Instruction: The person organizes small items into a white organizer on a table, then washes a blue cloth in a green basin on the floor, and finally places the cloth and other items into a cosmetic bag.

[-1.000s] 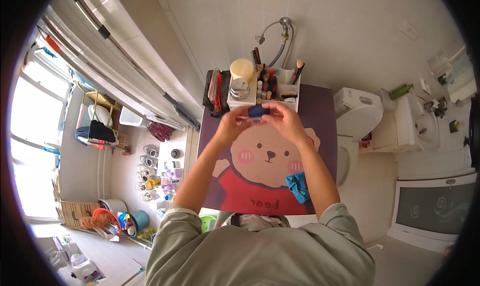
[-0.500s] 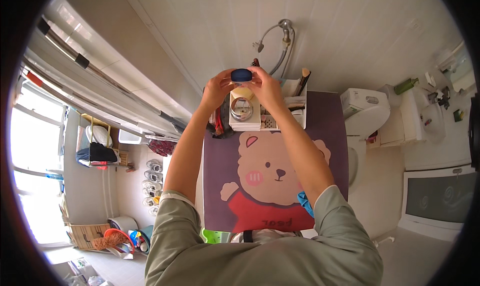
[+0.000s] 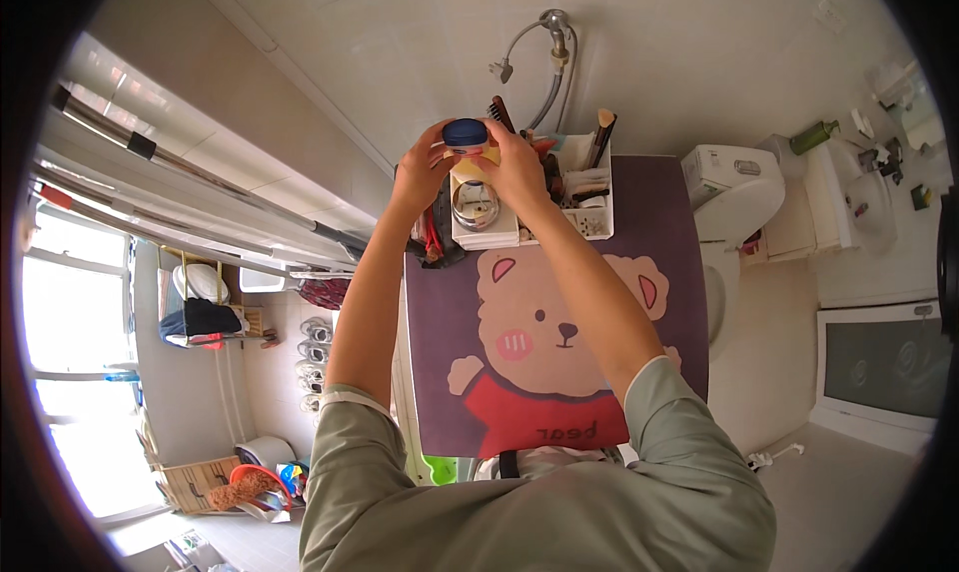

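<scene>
Both hands hold a small jar with a dark blue lid (image 3: 465,132) above the far end of the table. My left hand (image 3: 422,168) grips its left side, and the fingers of my right hand (image 3: 513,167) close on the right side. Just below the jar, a white organizer box (image 3: 487,239) carries a round shiny container (image 3: 476,208) and something pale yellow (image 3: 474,171), partly hidden by the fingers. Brushes with dark handles (image 3: 599,137) stand in the box's right part. The jar's underside is mostly covered by my fingers.
A purple mat with a bear print (image 3: 529,312) covers the table. Left of the box lie black and red items (image 3: 434,240). A wall tap with a hose (image 3: 557,47) is behind. A white toilet (image 3: 734,187) stands to the right, shoes (image 3: 314,352) to the left.
The whole view has shifted slightly. Both hands still grip the jar, now a little farther up and left in the picture. The blue cloth by my right elbow is out of sight.
</scene>
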Tool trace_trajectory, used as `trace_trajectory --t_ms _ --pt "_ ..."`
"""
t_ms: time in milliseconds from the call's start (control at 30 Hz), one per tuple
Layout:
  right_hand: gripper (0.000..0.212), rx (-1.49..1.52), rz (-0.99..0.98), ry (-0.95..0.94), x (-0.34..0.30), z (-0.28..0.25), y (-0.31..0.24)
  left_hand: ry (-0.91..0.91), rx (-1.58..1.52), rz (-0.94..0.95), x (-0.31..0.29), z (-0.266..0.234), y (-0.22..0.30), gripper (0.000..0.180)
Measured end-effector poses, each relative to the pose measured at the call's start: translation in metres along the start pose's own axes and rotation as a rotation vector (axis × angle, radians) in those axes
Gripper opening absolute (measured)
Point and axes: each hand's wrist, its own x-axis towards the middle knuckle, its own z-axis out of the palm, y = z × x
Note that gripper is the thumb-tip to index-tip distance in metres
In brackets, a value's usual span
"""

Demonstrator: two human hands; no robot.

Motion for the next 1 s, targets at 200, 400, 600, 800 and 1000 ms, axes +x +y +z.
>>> trace_trajectory --t_ms 200,400,600,800,1000 --pt "0.054 -0.036 0.069 -0.056 -0.002 -0.004 -0.002 0.012 -0.096 -0.039 0.004 0.004 -0.009 0.05" --pt "0.063 0.07 0.111 -0.049 -0.003 -0.012 -0.006 0.078 -0.102 -0.043 -0.007 -0.002 -0.02 0.052" --pt "0.052 0.036 0.001 -0.111 0.01 -0.027 -0.011 0.036 -0.042 0.0 -0.003 -0.004 -0.005 0.05" --pt "0.055 0.021 -0.028 -0.157 0.017 -0.032 -0.018 0.069 -0.035 -0.034 -0.004 0.0 -0.006 0.05" --pt "0.057 -0.008 -0.004 -0.176 0.019 -0.034 -0.014 0.252 0.025 -0.004 -0.027 0.007 -0.015 0.069"
